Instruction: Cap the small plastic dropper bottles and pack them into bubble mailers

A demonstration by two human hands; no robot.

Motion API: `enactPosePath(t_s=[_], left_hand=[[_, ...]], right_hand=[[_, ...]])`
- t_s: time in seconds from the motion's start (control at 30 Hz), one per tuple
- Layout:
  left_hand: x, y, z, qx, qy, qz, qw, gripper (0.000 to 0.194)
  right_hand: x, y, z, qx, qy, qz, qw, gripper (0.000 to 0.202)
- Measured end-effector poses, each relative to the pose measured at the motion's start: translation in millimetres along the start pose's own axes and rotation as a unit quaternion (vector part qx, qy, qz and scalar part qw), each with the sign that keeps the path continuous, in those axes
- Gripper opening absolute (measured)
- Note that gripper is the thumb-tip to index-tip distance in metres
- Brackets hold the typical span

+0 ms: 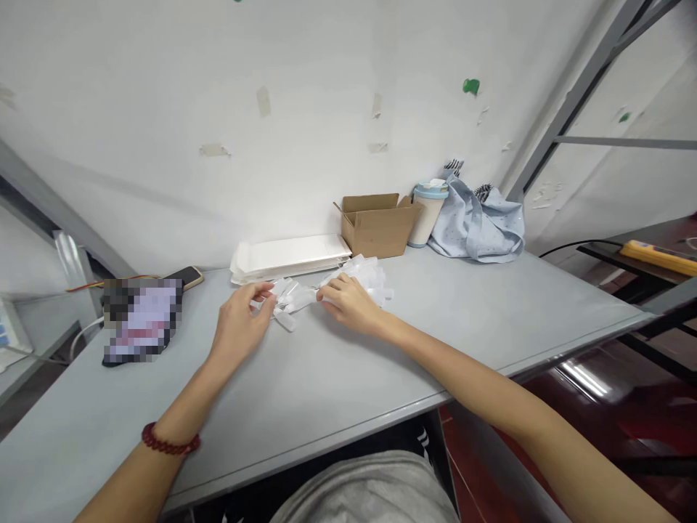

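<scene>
Two loose heaps of small clear plastic pieces lie on the grey table (337, 392); they look like little bags or sleeves. At the smaller heap (294, 294), my left hand (242, 319) has its thumb and fingers curled in, closed on the edge of a plastic piece. My right hand (351, 301) reaches in from the right, palm down, in front of the larger heap (370, 272). Its fingers are bent and pressed together, with the tips at the right end of the smaller heap. What they pinch is hidden. A dark red bead bracelet (170, 440) circles my left wrist.
Behind the heaps lie a stack of flat white packs (288, 254) and an open cardboard box (381, 231). A lidded cup (428, 218) and a light blue cloth bag (479, 225) stand right of it. At left are a phone (190, 277) and a blurred-out item (144, 319).
</scene>
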State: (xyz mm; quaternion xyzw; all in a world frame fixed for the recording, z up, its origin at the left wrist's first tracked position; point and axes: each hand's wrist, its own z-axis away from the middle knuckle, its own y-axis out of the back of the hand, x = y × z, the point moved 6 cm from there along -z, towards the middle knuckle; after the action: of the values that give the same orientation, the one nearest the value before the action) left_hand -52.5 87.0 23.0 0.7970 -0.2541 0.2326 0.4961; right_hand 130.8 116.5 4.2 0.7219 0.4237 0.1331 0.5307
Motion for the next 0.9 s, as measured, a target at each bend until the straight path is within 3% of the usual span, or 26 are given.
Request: enactPosePath(t_s=[0.1, 0.2, 0.6, 0.9], left_hand=[[8.1, -9.0, 4.7, -0.039, -0.031, 0.037, 0.998, 0.038], [15.0, -13.7, 8.7, -0.07, -0.048, 0.069, 0.994, 0.041], [24.6, -10.6, 10.7, -0.106, -0.063, 0.073, 0.99, 0.031], [28.4, -14.9, 14.1, -0.177, -0.04, 0.14, 0.973, 0.035]], right_hand=[[-7.8, 14.4, 2.8, 0.056, 0.007, -0.116, 0.992, 0.011], [-15.4, 20.4, 5.7, 0.068, 0.004, -0.196, 0.978, 0.007], [-13.9, 23.3, 6.0, 0.07, -0.032, -0.24, 0.968, 0.004], [-17.0, 26.9, 7.7, 0.024, -0.09, -0.403, 0.91, 0.004]])
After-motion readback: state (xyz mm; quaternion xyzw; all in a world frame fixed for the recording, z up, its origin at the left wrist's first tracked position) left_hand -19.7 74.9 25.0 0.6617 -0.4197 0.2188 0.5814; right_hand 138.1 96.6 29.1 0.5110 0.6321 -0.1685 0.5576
